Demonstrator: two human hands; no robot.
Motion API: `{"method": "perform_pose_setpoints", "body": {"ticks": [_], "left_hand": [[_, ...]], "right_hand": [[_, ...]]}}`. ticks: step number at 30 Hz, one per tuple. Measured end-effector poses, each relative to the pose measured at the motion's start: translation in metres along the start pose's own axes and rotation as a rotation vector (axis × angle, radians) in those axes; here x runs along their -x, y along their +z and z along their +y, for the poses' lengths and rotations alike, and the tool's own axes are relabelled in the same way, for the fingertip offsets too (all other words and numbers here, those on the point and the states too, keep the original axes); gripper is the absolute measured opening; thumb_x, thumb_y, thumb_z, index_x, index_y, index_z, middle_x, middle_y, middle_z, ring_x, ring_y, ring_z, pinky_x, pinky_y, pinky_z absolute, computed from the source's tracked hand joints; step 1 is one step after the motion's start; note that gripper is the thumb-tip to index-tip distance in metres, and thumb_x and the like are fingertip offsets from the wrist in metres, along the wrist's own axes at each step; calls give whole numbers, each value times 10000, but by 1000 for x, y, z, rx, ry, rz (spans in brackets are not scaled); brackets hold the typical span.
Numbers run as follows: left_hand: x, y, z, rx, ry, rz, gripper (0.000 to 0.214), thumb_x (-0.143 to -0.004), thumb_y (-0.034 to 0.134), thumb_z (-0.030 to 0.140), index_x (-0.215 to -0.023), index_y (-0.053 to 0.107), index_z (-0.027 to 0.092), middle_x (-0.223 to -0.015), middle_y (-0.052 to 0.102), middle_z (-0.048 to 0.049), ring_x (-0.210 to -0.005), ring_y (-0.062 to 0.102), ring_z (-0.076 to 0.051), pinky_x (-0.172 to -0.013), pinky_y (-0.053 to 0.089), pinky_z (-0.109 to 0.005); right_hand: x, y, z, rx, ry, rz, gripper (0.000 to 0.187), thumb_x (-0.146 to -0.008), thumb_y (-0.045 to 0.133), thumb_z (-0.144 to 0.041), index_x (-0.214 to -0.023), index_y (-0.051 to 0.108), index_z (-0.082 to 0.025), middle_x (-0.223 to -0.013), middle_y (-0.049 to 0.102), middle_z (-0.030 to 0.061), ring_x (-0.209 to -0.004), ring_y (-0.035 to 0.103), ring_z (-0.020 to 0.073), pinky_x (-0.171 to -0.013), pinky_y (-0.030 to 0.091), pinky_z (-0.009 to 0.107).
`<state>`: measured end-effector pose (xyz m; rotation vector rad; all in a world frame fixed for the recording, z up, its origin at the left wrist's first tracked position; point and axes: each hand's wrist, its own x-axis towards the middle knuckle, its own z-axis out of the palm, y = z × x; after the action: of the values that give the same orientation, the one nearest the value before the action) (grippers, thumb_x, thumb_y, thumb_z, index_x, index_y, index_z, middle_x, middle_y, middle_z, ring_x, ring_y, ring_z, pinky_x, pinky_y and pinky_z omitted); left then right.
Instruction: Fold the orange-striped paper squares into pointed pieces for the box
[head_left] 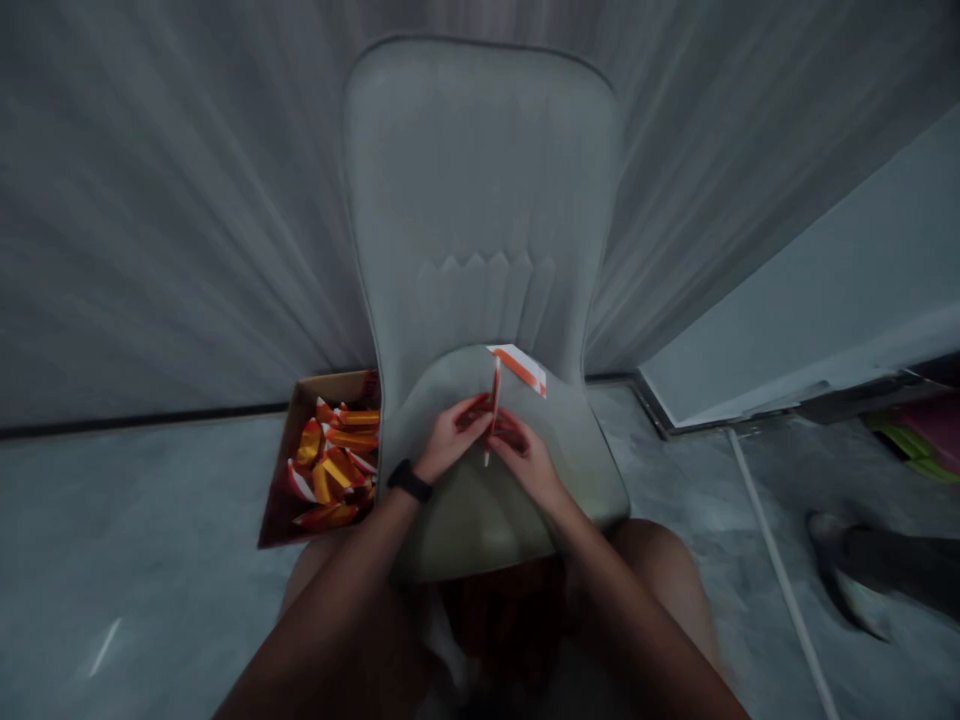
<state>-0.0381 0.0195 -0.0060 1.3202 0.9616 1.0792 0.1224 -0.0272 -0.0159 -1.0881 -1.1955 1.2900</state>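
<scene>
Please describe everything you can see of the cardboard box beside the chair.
The cardboard box is brown and open-topped, sitting on the floor left of the chair, whose seat hides its right side. It holds a loose heap of orange, red and white packets. Neither the left hand nor the right hand touches it.

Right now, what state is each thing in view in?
Orange-and-white strip: upright between both hands.
Left hand: fingers closed on the strip.
Right hand: fingers closed on the strip.
Grey chair: upright.
Flat orange-and-white packet: lying on the chair's seat.
Cardboard box: open, filled with orange-and-white packets.
</scene>
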Motion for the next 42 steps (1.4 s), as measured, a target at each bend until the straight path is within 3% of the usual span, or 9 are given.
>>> {"method": "perform_pose_setpoints", "body": {"ticks": [5, 10, 17, 24, 29, 37, 42], "left_hand": [[3, 0, 4, 28, 31, -44, 599, -783, 776, 444, -1275, 648, 128, -1173, 735, -137, -1015, 708, -245, -906, 580, -389], [4, 0, 3, 32, 21, -7, 593, -771, 786, 459, -1244, 664, 121, -1144, 745, -141, -993, 712, -245, -893, 583, -385], [3, -2, 0, 32, -1, -10, 561, -782, 775, 464, -1217, 673, 125, -1138, 746, -134, -990, 713, -240, -894, 581, -378], [1, -1, 0, 40, -2, -12, 606, -783, 766, 493, -1253, 650, 129, -1213, 721, -146, -1054, 704, -256, -927, 576, -395], [0, 1, -1, 20, -12, -20, 611, -779, 764, 512, -1248, 658, 136, -1202, 727, -137, -1027, 711, -255, -914, 579, -387], [1, 3, 4, 51, -28, 28, 562, -797, 743, 510, -1213, 676, 137, -1202, 729, -125, -1082, 693, -266, -960, 557, -394], [3, 8, 4, 95, -46, -9, 568, -780, 766, 495, -1218, 678, 144, -1185, 734, -127, -1052, 705, -266, -927, 578, -400]], "right_hand": [[4, 0, -4, 48, 7, 19, 613, -786, 779, -456, -1337, 598, -259, -1259, 694, 94, -1012, 708, 218, -941, 563, 401], [5, 0, -7, 40, -7, 13, 589, -823, 738, -475, -1352, 589, -263, -1217, 710, 86, -1006, 712, 215, -949, 560, 402], [8, 1, -9, 54, -11, -18, 558, -859, 697, -473, -1365, 585, -270, -1258, 699, 88, -1099, 693, 228, -995, 539, 412], [1, -3, -6, -91, 42, 12, 706, -697, 847, -440, -1329, 591, -257, -1183, 720, 86, -1013, 716, 235, -931, 580, 422], [1, -5, -8, -86, 40, 8, 649, -721, 825, -451, -1302, 608, -261, -1123, 741, 69, -970, 726, 225, -924, 582, 423], [11, -2, -21, 117, -57, 82, 458, -867, 689, -445, -1281, 643, -255, -1219, 711, 91, -1086, 685, 253, -979, 542, 438], [12, -6, -28, 357, -177, 133, 391, -859, 711, -391, -1228, 686, -264, -1228, 695, 83, -1135, 639, 264, -1022, 505, 447]]}}
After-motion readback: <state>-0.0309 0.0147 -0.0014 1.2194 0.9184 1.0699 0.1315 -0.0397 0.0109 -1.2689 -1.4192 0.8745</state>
